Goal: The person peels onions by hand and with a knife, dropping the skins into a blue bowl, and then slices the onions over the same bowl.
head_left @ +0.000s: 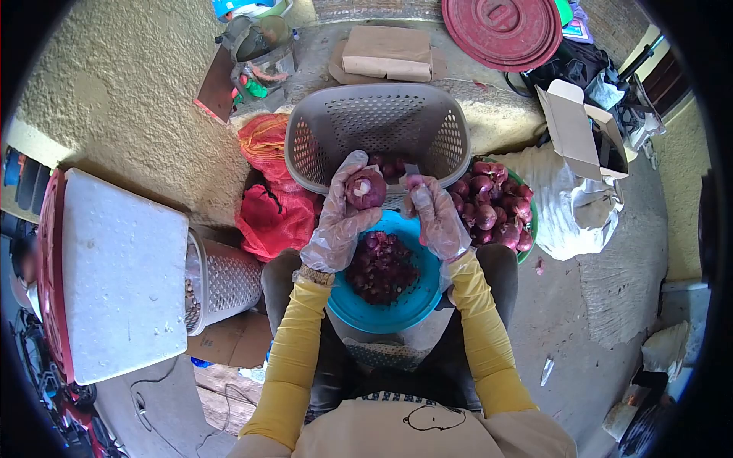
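My left hand (338, 217), in a clear plastic glove, is closed around a red onion (366, 189) with a pale cut spot facing up. To its right my right hand (435, 217), also gloved, has its fingers bent together around a small blade (412, 172), of which only part shows. Both hands are above the near rim of a grey perforated basket (378, 95) with some onions at its bottom. Below them, between the knees, a blue basin (382, 323) holds dark red onion skins and scraps (380, 269).
Right of the basket stands a green basin (532, 229) heaped with red onions (496, 202), beside a white sack (561, 221). Red mesh bags (271, 217) lie to the left, near a foam-topped container (126, 275). A red lid (500, 29) and cardboard (387, 52) lie beyond.
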The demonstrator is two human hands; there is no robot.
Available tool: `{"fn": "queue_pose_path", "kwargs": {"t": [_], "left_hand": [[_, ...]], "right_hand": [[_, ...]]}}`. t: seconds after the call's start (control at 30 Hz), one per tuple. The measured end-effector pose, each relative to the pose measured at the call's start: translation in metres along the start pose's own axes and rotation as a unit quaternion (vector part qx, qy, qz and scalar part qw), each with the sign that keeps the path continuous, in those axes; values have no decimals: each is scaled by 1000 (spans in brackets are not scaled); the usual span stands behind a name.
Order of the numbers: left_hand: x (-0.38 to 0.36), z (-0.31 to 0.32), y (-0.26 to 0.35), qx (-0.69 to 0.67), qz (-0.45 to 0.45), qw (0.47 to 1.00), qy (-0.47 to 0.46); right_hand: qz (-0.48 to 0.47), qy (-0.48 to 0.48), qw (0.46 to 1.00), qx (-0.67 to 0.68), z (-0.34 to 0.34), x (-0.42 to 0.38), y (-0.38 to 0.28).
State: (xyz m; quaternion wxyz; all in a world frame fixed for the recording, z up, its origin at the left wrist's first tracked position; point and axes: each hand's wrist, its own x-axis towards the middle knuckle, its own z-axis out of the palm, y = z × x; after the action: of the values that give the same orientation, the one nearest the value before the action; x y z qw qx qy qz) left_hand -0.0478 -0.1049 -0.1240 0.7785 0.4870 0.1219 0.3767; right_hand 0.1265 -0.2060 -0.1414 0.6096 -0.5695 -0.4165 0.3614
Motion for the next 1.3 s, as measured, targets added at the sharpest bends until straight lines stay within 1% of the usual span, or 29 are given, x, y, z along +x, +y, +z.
{"fn": "queue_pose_path", "kwargs": {"t": [0.03,0.07,0.1,0.13,0.23,0.27,0.3,0.33,0.4,0.47,0.53,0.57,0.6,0.63,0.7,0.77,0.8,0.93,1.0,1.1,1.13,1.17,1.2,1.3], "left_hand": [[-1,2,0,-1,1,1000,0],[-2,3,-1,-37,4,999,7],[-2,4,0,-72,8,997,15],[-2,3,1,-71,8,997,16],[1,0,2,-98,22,995,1],[2,-2,0,-137,10,990,12],[3,-3,-1,-176,-2,984,23],[4,-4,-2,-175,0,984,24],[8,-4,-4,-133,4,990,43],[13,-6,-6,-130,10,990,47],[20,-4,-4,-126,18,991,52],[23,-1,-4,-136,9,986,95],[26,1,-4,-147,0,980,137],[27,-1,-7,-147,0,980,137],[26,-7,-12,-172,-15,981,91],[31,-7,-15,-180,-21,979,95],[34,-4,-13,-189,-27,977,99],[43,6,-3,-176,-43,976,120],[39,8,-6,-166,-27,978,124],[39,3,-12,-180,-30,975,126],[38,2,-12,-180,-29,975,127],[39,3,-12,-147,-20,982,115],[39,4,-13,-113,-12,988,103],[39,6,-16,-116,-15,986,122]], "right_hand": [[-69,-11,997,-25,0,1,-4],[-69,-11,997,-26,-1,1,-9],[-78,-37,994,-68,-2,3,-16],[-86,-62,988,-110,-2,5,-23],[-101,-66,982,-145,3,12,-55],[-101,-68,982,-145,3,17,-63],[-112,-91,958,-249,3,23,-70],[-121,-112,922,-349,3,29,-73],[-135,-103,913,-372,9,38,-72],[-161,-73,883,-434,12,41,-75],[-166,-54,875,-453,12,42,-68],[-165,-35,867,-470,12,42,-63],[-164,-35,867,-470,11,44,-56],[-173,-20,860,-479,9,45,-50],[-181,-8,854,-488,9,46,-45],[-154,-18,877,-455,11,47,-46],[-154,-20,877,-455,13,47,-44],[-141,-4,855,-498,16,45,-38],[-131,6,851,-508,17,45,-37],[-137,-4,863,-486,21,42,-39],[-116,-16,878,-465,22,43,-43],[-95,-27,891,-444,22,44,-45],[-94,-26,890,-445,22,44,-44],[-109,-21,897,-428,22,45,-42]]}}
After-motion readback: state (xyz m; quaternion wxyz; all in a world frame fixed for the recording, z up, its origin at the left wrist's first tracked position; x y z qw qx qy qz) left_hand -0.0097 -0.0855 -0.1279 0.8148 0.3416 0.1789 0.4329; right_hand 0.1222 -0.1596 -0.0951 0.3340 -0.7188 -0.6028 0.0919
